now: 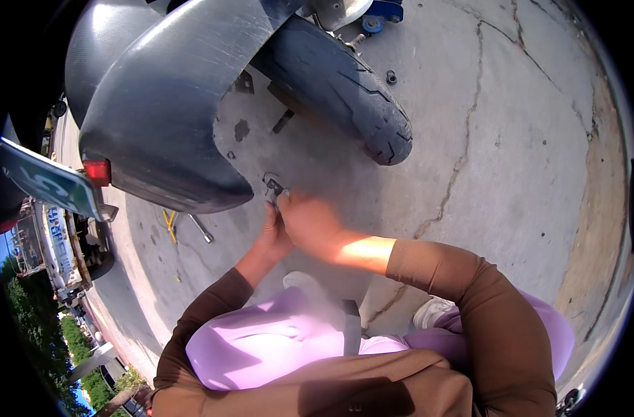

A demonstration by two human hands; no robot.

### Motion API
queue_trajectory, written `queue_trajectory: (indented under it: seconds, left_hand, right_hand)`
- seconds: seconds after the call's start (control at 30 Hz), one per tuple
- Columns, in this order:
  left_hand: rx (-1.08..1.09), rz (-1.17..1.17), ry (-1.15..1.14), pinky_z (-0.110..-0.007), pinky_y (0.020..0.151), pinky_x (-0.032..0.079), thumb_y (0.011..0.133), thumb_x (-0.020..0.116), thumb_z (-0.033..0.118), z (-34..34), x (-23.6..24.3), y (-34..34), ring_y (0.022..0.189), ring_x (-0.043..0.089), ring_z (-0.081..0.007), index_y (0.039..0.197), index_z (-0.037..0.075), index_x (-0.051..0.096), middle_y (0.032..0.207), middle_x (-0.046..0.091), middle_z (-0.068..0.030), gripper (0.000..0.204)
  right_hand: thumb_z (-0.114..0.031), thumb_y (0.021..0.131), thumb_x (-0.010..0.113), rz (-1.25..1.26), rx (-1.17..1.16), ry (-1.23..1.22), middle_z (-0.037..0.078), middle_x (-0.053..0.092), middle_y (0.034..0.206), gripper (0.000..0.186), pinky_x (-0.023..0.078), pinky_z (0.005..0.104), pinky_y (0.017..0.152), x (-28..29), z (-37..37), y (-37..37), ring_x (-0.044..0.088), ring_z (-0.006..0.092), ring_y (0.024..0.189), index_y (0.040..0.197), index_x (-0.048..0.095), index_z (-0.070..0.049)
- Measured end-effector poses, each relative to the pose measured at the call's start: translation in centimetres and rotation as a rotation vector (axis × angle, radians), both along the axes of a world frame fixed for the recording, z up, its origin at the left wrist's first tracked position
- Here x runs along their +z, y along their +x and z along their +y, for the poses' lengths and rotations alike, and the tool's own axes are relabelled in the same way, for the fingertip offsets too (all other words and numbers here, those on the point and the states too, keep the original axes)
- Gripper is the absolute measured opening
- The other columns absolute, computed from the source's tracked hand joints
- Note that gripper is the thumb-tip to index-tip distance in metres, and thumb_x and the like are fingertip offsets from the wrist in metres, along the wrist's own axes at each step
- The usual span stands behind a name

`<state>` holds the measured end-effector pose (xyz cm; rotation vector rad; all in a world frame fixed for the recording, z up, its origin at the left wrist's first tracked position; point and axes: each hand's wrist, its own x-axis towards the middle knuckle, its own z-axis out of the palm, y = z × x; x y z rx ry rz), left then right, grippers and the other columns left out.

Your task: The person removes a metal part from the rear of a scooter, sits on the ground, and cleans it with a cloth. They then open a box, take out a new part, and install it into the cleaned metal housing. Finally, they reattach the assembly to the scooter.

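Both my hands meet low over the concrete, just off the lower edge of a motorbike's dark body panel [164,132]. My right hand [311,221] is closed in a pinch around a small dark metal piece [274,185], whose kind I cannot make out. Close against it, my left hand [274,238] is also closed, thumb up, at the lower end of the same piece. The fingers hide most of what lies between the hands. A worn black tyre [344,90] lies beyond them, its tread toward me.
Left of my hands, a yellow-handled tool [169,226] and a metal wrench [201,229] lie on the ground. A small dark ring-shaped part [391,77] sits right of the tyre. A green plate [49,177] and a red light [97,172] jut out at the left.
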<state>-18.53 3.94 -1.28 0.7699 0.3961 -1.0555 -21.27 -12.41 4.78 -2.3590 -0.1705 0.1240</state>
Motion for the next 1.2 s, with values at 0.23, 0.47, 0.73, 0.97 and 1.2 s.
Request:
queue_trajectory:
  seconds: [0.23, 0.47, 0.73, 0.97, 1.2]
  left_hand:
    - [0.261, 0.509, -0.46, -0.047, 0.103, 0.037, 0.088, 0.038, 0.065, 2.0, -1.2, 2.8, 0.121, 0.048, -0.0323, 0.117, 0.013, 0.054, 0.124, 0.055, -0.012, 0.062]
    - [-0.045, 0.012, -0.132, -0.052, 0.109, 0.03, 0.077, 0.054, 0.071, -2.0, 5.3, 2.7, 0.129, 0.041, -0.0333, 0.13, 0.004, 0.047, 0.135, 0.048, -0.0142, 0.085]
    - [-0.065, 0.198, -0.057, -0.045, 0.109, 0.029, 0.071, 0.073, 0.056, 0.7, 6.6, 0.6, 0.124, 0.046, -0.0253, 0.129, 0.018, 0.051, 0.131, 0.052, -0.0053, 0.073]
    - [-0.105, -0.131, 0.133, -0.049, 0.109, 0.029, 0.073, 0.072, 0.054, 0.4, 7.7, 6.8, 0.126, 0.043, -0.0252, 0.135, 0.017, 0.043, 0.137, 0.046, -0.0058, 0.078]
    - [0.031, -0.461, 0.232, -0.049, 0.109, 0.03, 0.088, 0.056, 0.047, 3.3, 9.5, 13.7, 0.126, 0.043, -0.0281, 0.137, 0.01, 0.043, 0.138, 0.046, -0.0117, 0.063]
  right_hand:
    - [-0.006, 0.075, 0.059, -0.126, 0.114, -0.08, 0.019, 0.06, 0.093, 0.025, 0.053, 0.0373, 0.059, 3.7, 0.5, 0.9, 0.065, 0.0315, 0.074, 0.098, 0.052, 0.003]
    - [-0.003, 0.067, 0.064, -0.23, 0.634, -0.354, 0.017, 0.062, 0.074, 0.031, 0.052, 0.0381, 0.053, 7.7, -4.7, 1.8, 0.064, 0.0296, 0.064, 0.093, 0.052, 0.007]
    - [-0.006, 0.075, 0.067, -0.491, 0.226, -0.241, 0.009, 0.051, 0.09, 0.053, 0.051, 0.0352, 0.058, 15.8, -16.2, 0.9, 0.058, 0.0257, 0.074, 0.124, 0.048, -0.007]
    - [-0.023, 0.067, 0.082, -0.393, -0.125, -0.103, 0.018, 0.046, 0.125, 0.095, 0.048, 0.0413, 0.091, 11.6, -18.2, 2.5, 0.054, 0.0341, 0.108, 0.143, 0.028, -0.009]
    - [-0.031, 0.07, 0.081, -0.126, -0.153, 0.008, 0.023, 0.056, 0.118, 0.1, 0.048, 0.0418, 0.093, 11.3, -17.8, 3.3, 0.059, 0.0366, 0.106, 0.145, 0.018, -0.013]
